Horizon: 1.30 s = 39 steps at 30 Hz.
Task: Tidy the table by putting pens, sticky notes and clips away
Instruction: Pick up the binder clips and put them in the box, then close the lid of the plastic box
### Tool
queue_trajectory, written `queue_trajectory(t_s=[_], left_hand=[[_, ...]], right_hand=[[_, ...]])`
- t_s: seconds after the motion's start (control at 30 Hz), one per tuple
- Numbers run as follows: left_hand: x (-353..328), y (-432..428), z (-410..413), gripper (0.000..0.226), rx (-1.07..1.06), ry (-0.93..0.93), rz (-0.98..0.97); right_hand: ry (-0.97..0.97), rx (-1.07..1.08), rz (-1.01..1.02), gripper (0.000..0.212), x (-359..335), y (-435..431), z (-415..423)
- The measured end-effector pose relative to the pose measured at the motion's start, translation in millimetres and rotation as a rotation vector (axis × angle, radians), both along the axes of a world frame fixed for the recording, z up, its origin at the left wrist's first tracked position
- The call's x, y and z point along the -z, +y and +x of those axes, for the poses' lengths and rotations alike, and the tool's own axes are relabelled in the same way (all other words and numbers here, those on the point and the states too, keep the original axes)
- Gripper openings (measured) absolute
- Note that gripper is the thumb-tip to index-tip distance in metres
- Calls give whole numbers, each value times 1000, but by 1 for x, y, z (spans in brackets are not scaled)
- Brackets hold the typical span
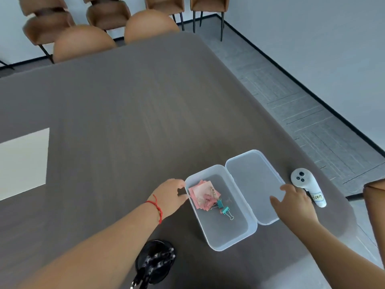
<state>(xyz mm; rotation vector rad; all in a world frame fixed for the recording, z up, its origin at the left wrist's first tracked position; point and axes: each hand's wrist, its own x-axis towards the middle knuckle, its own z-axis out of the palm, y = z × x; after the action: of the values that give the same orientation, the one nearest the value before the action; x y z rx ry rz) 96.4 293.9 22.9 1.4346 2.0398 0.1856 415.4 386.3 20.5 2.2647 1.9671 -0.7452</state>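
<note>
- Head view: a translucent white plastic box [226, 230] sits open on the grey-brown wooden bench [125, 113], its hinged translucent lid [253, 180] folded flat to the right
- Inside the box, toward its far left end, lies a loose pile of pink square sticky notes [200, 193], with a small gold-coloured clip [212, 191] on top
- Two teal binder clips [224, 208] with wire handles lie just beside the notes, on the box floor
- The left hand [169, 197], with a red string bracelet [156, 207] at the wrist, is at the far left rim of the box, fingers curled and touching the wall; it grasps nothing that can be seen
- The right hand [294, 202] rests loosely spread on the lid's right edge, holding nothing
- A white handheld controller [308, 187] with a handwritten label lies on the bench just right of the lid, partly behind the right hand
- A black mesh pen holder [155, 261] stands near the bench's front edge, black pens [145, 274] in it
- A pale rectangular panel [23, 163] shows at the left of the bench
- Brown upholstered chairs [83, 41] stand beyond the far edge
</note>
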Motion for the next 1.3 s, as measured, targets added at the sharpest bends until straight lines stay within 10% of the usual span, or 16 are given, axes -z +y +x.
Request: queue_trajectory(t_s=[0.23, 0.5, 0.8, 1.0, 1.3], left_hand=[[-14, -26, 16, 51, 18, -92, -98], [-30, -48, 32, 59, 111, -108, -173], [-60, -52, 22, 60, 77, -101, -58], [-72, -59, 22, 57, 76, -110, -35], [-76, -86, 7, 54, 8, -145, -76]], right_hand=[[249, 438, -211, 78, 16, -3, 6], [465, 558, 53, 62, -11, -23, 4], [565, 323, 354, 27, -46, -88, -5], [385, -209, 597, 36, -25, -125, -19], [0, -808, 435, 38, 19, -134, -40]])
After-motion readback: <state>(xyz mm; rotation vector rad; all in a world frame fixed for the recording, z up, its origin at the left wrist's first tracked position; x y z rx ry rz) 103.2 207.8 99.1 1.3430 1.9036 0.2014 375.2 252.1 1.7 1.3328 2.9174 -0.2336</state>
